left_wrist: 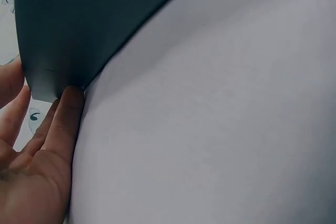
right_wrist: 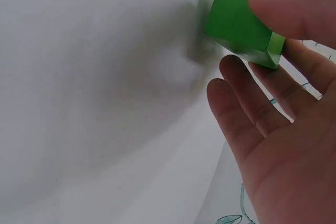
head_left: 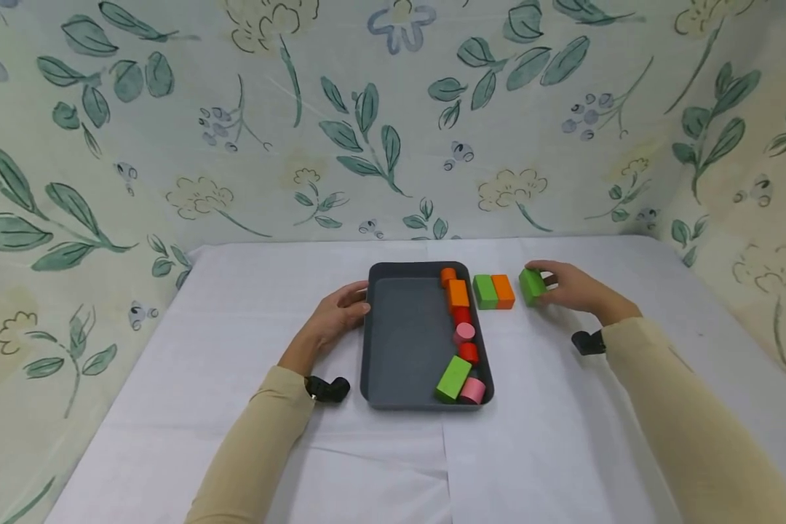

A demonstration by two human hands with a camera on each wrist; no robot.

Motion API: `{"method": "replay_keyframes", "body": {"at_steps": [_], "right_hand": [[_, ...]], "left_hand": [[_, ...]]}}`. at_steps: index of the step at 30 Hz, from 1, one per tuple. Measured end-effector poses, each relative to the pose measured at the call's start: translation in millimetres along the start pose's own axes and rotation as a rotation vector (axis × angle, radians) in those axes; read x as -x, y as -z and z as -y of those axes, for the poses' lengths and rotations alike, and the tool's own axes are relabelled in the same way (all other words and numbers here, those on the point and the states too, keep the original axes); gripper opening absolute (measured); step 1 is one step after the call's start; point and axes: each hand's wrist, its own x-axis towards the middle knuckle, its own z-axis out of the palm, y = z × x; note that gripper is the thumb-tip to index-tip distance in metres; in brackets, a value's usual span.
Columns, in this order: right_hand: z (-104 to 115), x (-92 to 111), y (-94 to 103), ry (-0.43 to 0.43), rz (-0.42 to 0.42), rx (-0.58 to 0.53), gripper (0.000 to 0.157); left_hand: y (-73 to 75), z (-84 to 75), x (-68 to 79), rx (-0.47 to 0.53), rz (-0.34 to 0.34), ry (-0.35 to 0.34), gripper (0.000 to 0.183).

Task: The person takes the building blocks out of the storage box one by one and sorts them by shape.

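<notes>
At 2 o'clock from the gray tray, the right hand pinches a green block, partly hidden by fingers, its long axis roughly 12-to-6 o'clock. Fingers extended, the left hand touches the tray's 10 o'clock edge; the left-wrist view crops the tray.

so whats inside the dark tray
In the dark tray, along its right side: small orange piece, orange block, red piece, pink cylinder, second red piece, green block, lower pink piece. What lies beneath them is covered from view.
</notes>
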Motion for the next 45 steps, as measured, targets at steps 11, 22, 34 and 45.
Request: {"method": "replay_keyframes", "body": {"at_steps": [11, 22, 34, 45], "right_hand": [[2.8, -15.9, -8.1, -0.058, 0.042, -0.055, 0.071], [0.2, -17.6, -10.6, -0.092, 0.058, -0.041, 0.072], [2.9, -15.8, -14.6, -0.066, 0.065, -0.065, 0.073], [2.3, -15.1, -15.4, -0.035, 0.074, -0.056, 0.075]], "left_hand": [[0.3, 3.8, 0.7, -0.009, -0.004, 0.004, 0.061], [-2.0, 0.3, -0.8, -0.03, 0.002, 0.006, 0.061], [-2.0, 1.3, -0.7, -0.026, 0.004, 0.003, 0.061], [-1.7, 0.8, 1.0, -0.037, -0.002, 0.009, 0.06]]}}
